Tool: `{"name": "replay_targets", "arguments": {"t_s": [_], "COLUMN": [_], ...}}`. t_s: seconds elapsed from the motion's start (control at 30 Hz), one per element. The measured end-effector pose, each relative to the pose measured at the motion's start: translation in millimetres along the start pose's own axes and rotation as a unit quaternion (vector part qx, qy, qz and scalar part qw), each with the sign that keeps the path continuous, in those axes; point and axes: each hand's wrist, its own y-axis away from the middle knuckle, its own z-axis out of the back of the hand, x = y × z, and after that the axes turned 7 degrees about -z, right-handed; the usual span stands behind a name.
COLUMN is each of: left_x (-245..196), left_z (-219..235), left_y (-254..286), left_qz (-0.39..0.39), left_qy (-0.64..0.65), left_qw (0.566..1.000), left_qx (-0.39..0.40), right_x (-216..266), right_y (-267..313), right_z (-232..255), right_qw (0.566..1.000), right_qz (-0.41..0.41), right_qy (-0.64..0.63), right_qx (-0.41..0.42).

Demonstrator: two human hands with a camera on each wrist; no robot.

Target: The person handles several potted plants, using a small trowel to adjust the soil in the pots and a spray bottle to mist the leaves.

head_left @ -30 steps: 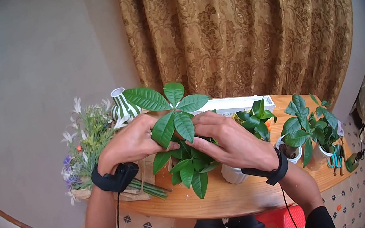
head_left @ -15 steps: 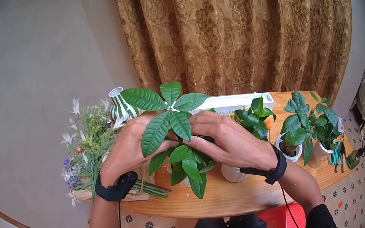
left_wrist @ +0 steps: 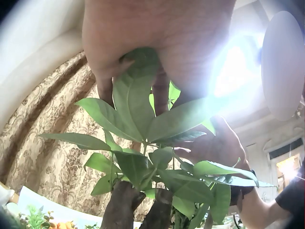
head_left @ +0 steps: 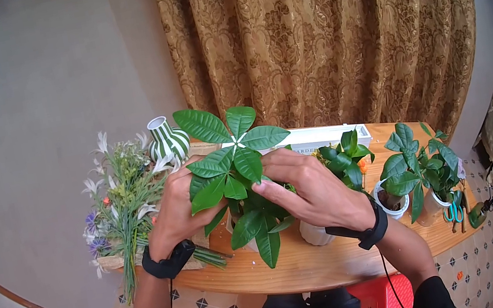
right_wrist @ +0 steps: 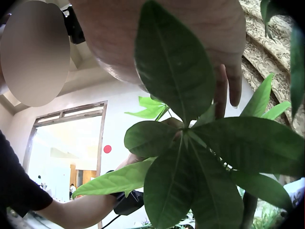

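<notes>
A potted plant with glossy, fanned green leaves [head_left: 205,126] stands mid-table, between both hands. At its left side is my left hand [head_left: 172,216], its fingers among the leaves and mostly hidden by them. In the left wrist view a broad leaf [left_wrist: 137,90] rises in front of that palm, and two thick cut brown trunks [left_wrist: 119,205] show below. From the right, my right hand [head_left: 316,191] pinches at a leaf, its thumb over the leaf tip. Leaves cover its other fingertips. The right wrist view shows a large leaf cluster [right_wrist: 171,186] under this hand.
Left lie artificial flowers [head_left: 127,188] in brown paper, beside a green-striped vase [head_left: 167,140]. A white planter box [head_left: 323,138] stands behind. To the right are more potted plants [head_left: 406,182] and blue-handled scissors [head_left: 448,214]. A red stool [head_left: 384,301] is below the table edge.
My left hand has drawn down and to the left from the stem, and a lighter leaf cluster now shows beside it. The top leaves shifted slightly right. My right hand has barely moved.
</notes>
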Motion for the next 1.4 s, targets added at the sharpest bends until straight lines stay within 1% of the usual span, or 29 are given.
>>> {"name": "replay_targets", "arguments": {"t_s": [0.07, 0.17, 0.3, 0.4, 0.5, 0.57, 0.6, 0.67, 0.8, 0.87, 0.97, 1.1, 1.17, 1.27, 1.3, 1.33, 1.37, 1.4], "left_x": [-1, -4, -4, -4, -5, -8, -9, -13, -18, -19, -12, -22, -17, -9, -11, -14, -17, -17], "left_z": [-2, -1, -2, -3, -3, -7, -6, -4, -6, -5, -8, -8, -6, -6, -7, -8, -9, -10], "left_y": [1, 1, 0, -2, -3, -4, -4, -7, -11, -12, -6, -9, -3, 0, 1, 3, 3, 3], "left_qz": [0.002, 0.026, 0.028, 0.013, -0.002, 0.008, 0.008, 0.033, 0.044, 0.062, 0.046, 0.061, 0.122, 0.132, 0.133, 0.114, 0.095, 0.095], "left_qy": [-0.033, -0.031, -0.032, -0.022, -0.038, -0.048, -0.049, -0.052, -0.065, -0.085, -0.106, -0.102, -0.113, -0.108, -0.108, -0.143, -0.177, -0.177], "left_qw": [0.999, 0.999, 0.999, 1.0, 0.999, 0.998, 0.998, 0.998, 0.997, 0.994, 0.993, 0.992, 0.986, 0.985, 0.985, 0.983, 0.979, 0.979], "left_qx": [-0.018, -0.009, -0.008, -0.017, -0.004, -0.031, -0.031, -0.016, -0.027, -0.008, -0.021, -0.047, 0.007, 0.016, 0.016, -0.004, -0.024, -0.024], "right_x": [-1, -2, -3, -3, -4, -3, -3, -3, -2, -2, -2, -2, -3, -2, -2, -2, -2, -3], "right_y": [1, 1, 1, 2, 1, 2, 2, 2, 2, 3, 3, 2, 3, 3, 3, 3, 3, 3], "right_z": [-1, -2, -3, -3, -4, -4, -3, -3, -3, -3, -3, -3, -3, -3, -3, -4, -5, -6], "right_qw": [1.0, 1.0, 1.0, 1.0, 1.0, 1.0, 1.0, 1.0, 1.0, 1.0, 1.0, 1.0, 1.0, 1.0, 1.0, 1.0, 0.999, 0.999], "right_qz": [0.002, 0.005, 0.01, 0.005, 0.002, 0.0, -0.003, -0.003, 0.001, 0.004, 0.008, 0.006, 0.007, 0.004, 0.0, 0.0, 0.005, 0.009], "right_qy": [-0.001, -0.001, -0.01, -0.001, -0.001, 0.001, 0.003, 0.0, -0.01, -0.009, -0.007, -0.008, -0.008, -0.015, -0.021, -0.021, -0.031, -0.041], "right_qx": [-0.004, -0.01, -0.025, -0.021, -0.021, -0.017, -0.014, -0.012, -0.016, -0.016, -0.016, -0.012, -0.011, -0.01, -0.008, -0.008, -0.018, -0.029]}}
